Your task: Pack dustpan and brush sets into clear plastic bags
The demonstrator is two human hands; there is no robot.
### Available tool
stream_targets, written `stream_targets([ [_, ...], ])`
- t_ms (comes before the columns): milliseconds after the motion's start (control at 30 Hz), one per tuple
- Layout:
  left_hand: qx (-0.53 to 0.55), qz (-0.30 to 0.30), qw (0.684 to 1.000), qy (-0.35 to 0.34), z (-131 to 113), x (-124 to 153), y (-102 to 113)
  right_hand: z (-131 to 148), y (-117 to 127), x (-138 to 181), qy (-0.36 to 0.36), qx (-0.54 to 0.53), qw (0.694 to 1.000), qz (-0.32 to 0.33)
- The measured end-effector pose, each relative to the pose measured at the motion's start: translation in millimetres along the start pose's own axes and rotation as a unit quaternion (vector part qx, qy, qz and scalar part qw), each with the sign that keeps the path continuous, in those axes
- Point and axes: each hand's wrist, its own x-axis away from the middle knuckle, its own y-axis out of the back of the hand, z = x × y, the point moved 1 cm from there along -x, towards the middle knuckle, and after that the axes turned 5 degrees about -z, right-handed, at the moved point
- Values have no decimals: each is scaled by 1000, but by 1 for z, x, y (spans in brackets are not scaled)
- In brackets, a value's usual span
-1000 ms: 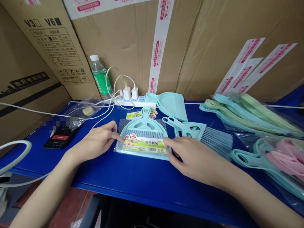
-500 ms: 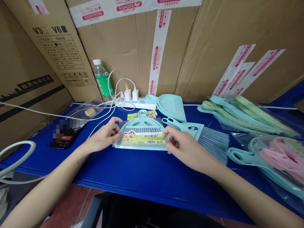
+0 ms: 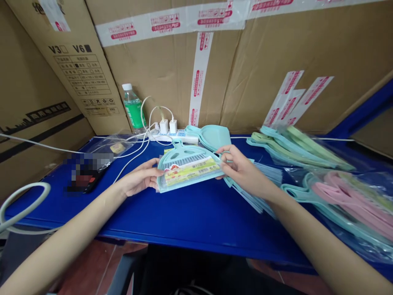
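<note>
A light-blue dustpan and brush set (image 3: 187, 152) in a clear bag, with a yellow-green printed label (image 3: 193, 170) across its front, is held tilted above the blue table. My left hand (image 3: 141, 177) grips its left edge, thumb on the front. At the right edge my right hand (image 3: 238, 166) pinches it between thumb and fingers. Partly hidden behind my right hand and wrist lie loose brushes with blue-grey bristles (image 3: 269, 172). Light-blue dustpans (image 3: 215, 137) are stacked behind the set.
Bagged green and blue sets (image 3: 294, 147) and bagged pink and blue sets (image 3: 340, 200) lie to the right. A power strip (image 3: 187, 138) with chargers, a green-labelled bottle (image 3: 134, 110) and white cables stand at the back. Cardboard boxes (image 3: 166, 61) wall the table's rear.
The bagged set has been lifted and tilted, its right side higher. My left hand now grips its left edge, and the right hand holds its right edge. The view has shifted slightly.
</note>
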Motion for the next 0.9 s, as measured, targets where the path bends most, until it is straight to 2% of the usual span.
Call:
stream_targets([
  [133,-11,7,1000,-28,2,2,-4,0,0,-3,-74,-73,992,-67],
  [233,-20,3,999,-44,4,1,-6,1,-4,-1,-102,-107,985,-88],
  [400,-6,18,998,-68,8,3,-15,3,-28,18,-146,-179,971,-68],
  [500,-9,47,996,-79,12,4,-20,0,-48,33,-166,-307,936,-47],
  [667,-43,118,987,-99,18,3,-23,-5,-68,41,-147,-392,900,-125],
  [900,-125,251,957,-69,22,5,-25,-2,-77,38,-120,-409,860,-282],
])
